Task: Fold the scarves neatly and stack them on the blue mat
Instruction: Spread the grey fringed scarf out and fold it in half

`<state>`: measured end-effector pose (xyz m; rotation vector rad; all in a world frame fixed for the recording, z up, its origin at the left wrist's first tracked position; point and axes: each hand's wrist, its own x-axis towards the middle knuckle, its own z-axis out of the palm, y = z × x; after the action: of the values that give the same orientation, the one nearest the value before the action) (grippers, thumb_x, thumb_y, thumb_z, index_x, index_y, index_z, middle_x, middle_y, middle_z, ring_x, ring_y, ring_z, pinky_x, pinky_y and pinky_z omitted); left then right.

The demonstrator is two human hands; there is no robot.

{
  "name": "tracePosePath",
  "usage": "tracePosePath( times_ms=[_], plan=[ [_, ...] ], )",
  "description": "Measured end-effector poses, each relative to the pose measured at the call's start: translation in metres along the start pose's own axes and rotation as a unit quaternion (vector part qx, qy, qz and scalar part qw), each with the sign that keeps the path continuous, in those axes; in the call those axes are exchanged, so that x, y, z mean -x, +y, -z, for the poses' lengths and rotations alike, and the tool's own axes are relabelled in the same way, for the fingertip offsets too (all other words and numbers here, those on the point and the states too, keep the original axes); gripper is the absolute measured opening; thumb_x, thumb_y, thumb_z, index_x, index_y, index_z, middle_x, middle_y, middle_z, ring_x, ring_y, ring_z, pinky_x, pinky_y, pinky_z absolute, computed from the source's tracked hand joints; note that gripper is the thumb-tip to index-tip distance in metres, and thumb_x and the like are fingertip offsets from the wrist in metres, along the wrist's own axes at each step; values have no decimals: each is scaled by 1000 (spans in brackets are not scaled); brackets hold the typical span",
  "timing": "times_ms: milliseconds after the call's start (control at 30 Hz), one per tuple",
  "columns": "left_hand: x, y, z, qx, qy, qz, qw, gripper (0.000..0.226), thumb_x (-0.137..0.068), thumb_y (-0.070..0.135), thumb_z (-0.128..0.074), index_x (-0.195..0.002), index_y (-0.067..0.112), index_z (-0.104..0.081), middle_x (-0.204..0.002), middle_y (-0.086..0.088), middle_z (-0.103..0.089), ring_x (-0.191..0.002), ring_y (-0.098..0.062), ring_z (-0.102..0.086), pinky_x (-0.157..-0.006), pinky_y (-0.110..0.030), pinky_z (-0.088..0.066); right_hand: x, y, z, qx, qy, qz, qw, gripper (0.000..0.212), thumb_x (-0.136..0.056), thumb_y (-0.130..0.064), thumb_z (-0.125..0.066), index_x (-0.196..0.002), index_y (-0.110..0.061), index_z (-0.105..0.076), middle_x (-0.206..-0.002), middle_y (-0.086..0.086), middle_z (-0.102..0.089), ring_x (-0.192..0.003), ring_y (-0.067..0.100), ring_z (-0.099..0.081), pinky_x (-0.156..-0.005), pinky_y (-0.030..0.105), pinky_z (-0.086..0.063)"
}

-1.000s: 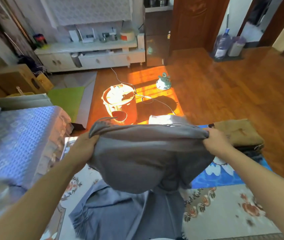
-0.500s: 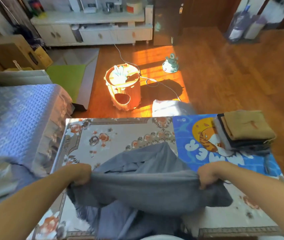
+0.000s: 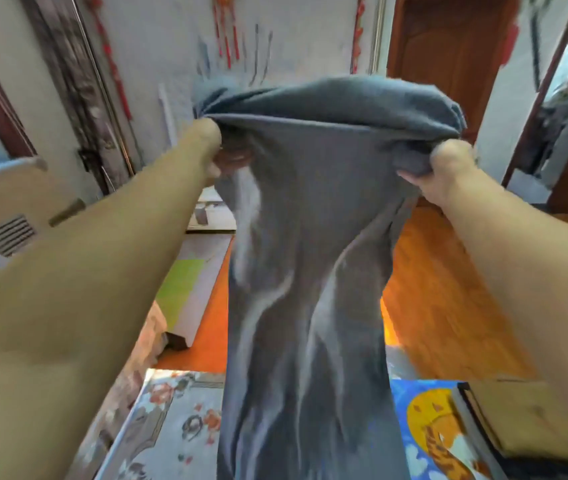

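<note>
1. The left hand (image 3: 211, 147) and right hand (image 3: 448, 171) each grip a top corner of the grey scarf (image 3: 306, 271).
2. It hangs high (blurred) above the worktop (image 3: 171, 427), beside the blue mat (image 3: 424, 427).

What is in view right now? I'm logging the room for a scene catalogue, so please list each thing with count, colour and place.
grey scarf: one, grey, held up in the centre, hanging down over the table
blue mat: one, blue with an orange and yellow picture, lower right
folded scarves: a stack, tan on top with dark layers below, on the blue mat, partly behind the right forearm
floral cloth: one, pale grey with orange flowers, lower left
wooden floor: orange-brown, behind the scarf
green rug: one, light green, on the floor at left
door: one, brown, upper right
left hand: one, grips the scarf's top left
right hand: one, grips the scarf's top right
</note>
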<state>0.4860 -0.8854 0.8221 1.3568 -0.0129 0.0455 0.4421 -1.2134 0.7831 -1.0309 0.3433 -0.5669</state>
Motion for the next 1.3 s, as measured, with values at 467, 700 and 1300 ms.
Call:
tracePosePath(
  times_ms=[467,700,1300],
  plan=[
    [58,-176,167,-497,30,-22,867,15,-85,7,-62,-95,7,-72,-90,-18,-70,-85,-34,-67,-77,-45,-58,48,186,132,540,-79,-67,835,33,-96,-7,-55,-129,-4,-60,-117,19,-65,-102,30,-63,-79,37,-51],
    [154,-354,274,-629,-126,33,766,23,-79,6,-74,-65,17,-60,-63,0,-57,-67,-28,-61,-54,-31,-32,196,320,256,709,-177,-157,664,22,-85,-6,-46,-98,-9,-64,-94,23,-68,-79,31,-61,-63,31,-38],
    [298,-543,426,-758,-55,373,532,42,-91,6,-52,-132,13,-53,-160,-20,-20,-136,-45,-38,-106,-54,-44,414,486,406,744,-373,-391,392,19,-89,-30,-59,-96,-43,-72,-125,-4,-58,-121,29,-49,-101,35,-40]
  ],
)
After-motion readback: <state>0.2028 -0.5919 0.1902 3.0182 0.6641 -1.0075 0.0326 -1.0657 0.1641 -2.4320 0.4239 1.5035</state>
